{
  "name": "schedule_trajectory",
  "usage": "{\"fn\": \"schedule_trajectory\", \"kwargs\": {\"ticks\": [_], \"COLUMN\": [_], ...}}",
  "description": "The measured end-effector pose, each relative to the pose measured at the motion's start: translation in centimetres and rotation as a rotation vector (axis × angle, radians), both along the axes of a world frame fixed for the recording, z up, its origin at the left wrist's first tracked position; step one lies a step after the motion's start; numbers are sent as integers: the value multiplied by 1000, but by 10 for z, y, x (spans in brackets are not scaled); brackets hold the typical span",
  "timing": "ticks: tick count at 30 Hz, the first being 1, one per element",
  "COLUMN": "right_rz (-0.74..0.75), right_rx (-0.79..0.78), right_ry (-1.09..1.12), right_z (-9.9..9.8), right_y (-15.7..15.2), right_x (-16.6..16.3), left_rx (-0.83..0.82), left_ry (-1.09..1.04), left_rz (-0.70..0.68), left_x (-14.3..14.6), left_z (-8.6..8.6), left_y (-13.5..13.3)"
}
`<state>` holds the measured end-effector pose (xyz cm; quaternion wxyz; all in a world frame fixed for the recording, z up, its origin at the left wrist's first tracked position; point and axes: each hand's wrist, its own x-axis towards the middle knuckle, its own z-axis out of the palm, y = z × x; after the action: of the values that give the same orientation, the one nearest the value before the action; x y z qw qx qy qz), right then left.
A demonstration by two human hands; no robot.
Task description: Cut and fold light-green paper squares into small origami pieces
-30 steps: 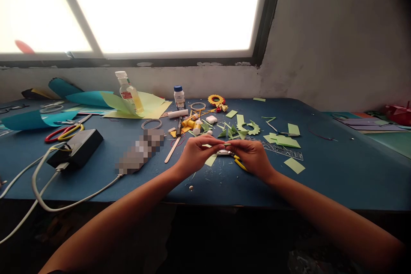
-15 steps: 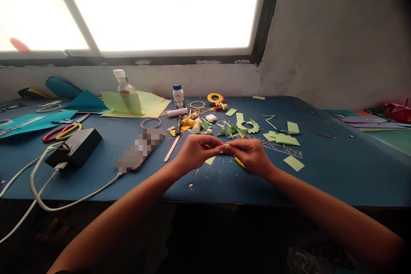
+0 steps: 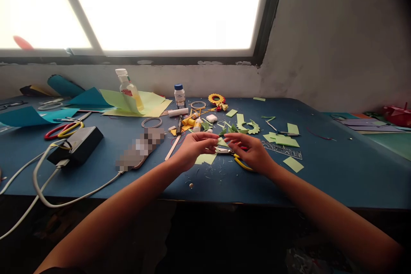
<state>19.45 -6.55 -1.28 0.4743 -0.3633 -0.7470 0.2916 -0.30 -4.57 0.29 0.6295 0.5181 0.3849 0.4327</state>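
Note:
Over the scatter of green paper, my left hand [image 3: 198,150] has thumb and fingers closed, with a small light green paper piece [image 3: 221,141] at the tips. My right hand [image 3: 249,153] faces it close by, fingers bent and apart, nothing visible between them. Under and between the hands lies a pair of scissors with yellow handles [image 3: 243,163], partly covered by my right hand. Below my left hand is a pale green paper sheet [image 3: 207,159]. Just beyond the hands are folded green paper pieces [image 3: 233,128] and a green paper ring with pointed edges [image 3: 254,128].
A phone-like item [image 3: 141,150], blurred out, lies left on a white cable beside a black box [image 3: 75,147]. Farther back stand a glass bottle [image 3: 128,87] and a blue-capped bottle [image 3: 180,96]. A clear stencil ruler [image 3: 285,150] and green paper cuts [image 3: 293,164] lie right.
My hands were pinched together on a small paper piece; now they have parted slightly. My right fingers have opened, and the scissors and green sheet below show more.

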Motion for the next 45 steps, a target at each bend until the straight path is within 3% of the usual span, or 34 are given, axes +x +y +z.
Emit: {"fn": "schedule_trajectory", "kwargs": {"ticks": [5,13,21,27,30,35,40,45], "right_rz": [21,9,-130,-68,-89,-142,-47,6], "right_rx": [388,493,231,-140,-181,-158,-209,-293], "right_ry": [-61,-49,-30,39,39,81,86,73], "right_z": [-2,5,6,4,5,5,2,-4], "right_y": [1,-7,-9,-5,-5,-6,-2,3], "right_x": [2,-2,-1,-3,-6,-7,-6,-5], "left_rx": [-195,-323,232,480,596,525,361,341], "left_ry": [9,-12,248,455,531,422,329,297], "left_rz": [-103,-271,-254,-140,-96,-99,-117,-42], "left_x": [-1,-4,3,2,4,8,8,7], "left_z": [1,2,2,-7,-14,-20,-16,-13], "left_y": [1,2,-14,-13,-10,-9,-13,-11]}}
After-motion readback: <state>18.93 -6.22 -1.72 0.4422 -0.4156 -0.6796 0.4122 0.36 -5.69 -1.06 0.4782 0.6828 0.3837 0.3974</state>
